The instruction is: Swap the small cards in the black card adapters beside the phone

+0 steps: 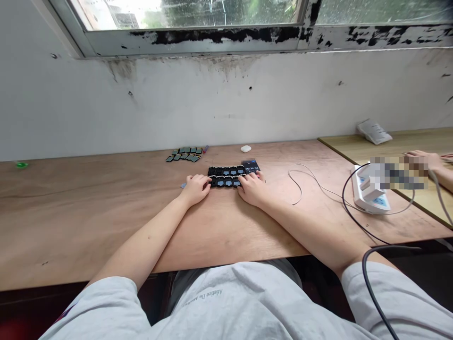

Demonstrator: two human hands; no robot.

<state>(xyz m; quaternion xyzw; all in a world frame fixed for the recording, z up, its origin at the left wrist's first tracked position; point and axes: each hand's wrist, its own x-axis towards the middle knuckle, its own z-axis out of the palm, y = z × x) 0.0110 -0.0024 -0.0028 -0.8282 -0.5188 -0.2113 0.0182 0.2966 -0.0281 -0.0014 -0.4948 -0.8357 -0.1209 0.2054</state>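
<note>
Two rows of small square black casings lie one behind the other on the wooden table; several hold pale blue-grey squares. My left hand (197, 190) has its curled fingers at the left end of the front row of black casings (220, 183). At the right end of that row is my right hand (252, 189), fingers bent and touching the casings. Behind it sits the back row (226, 171). A dark phone (250, 165) showing a timer is just beyond my right hand, partly covered by it. One small bluish piece (183, 185) peeks out left of my left hand.
Several square green-grey boards (184, 154) lie near the wall, with a small coloured stick (205, 149) beside them. A white case (246, 148) stands behind the phone. Rightward are a thin cable (300, 182), a power strip (371, 196) and another person's hand (421, 160).
</note>
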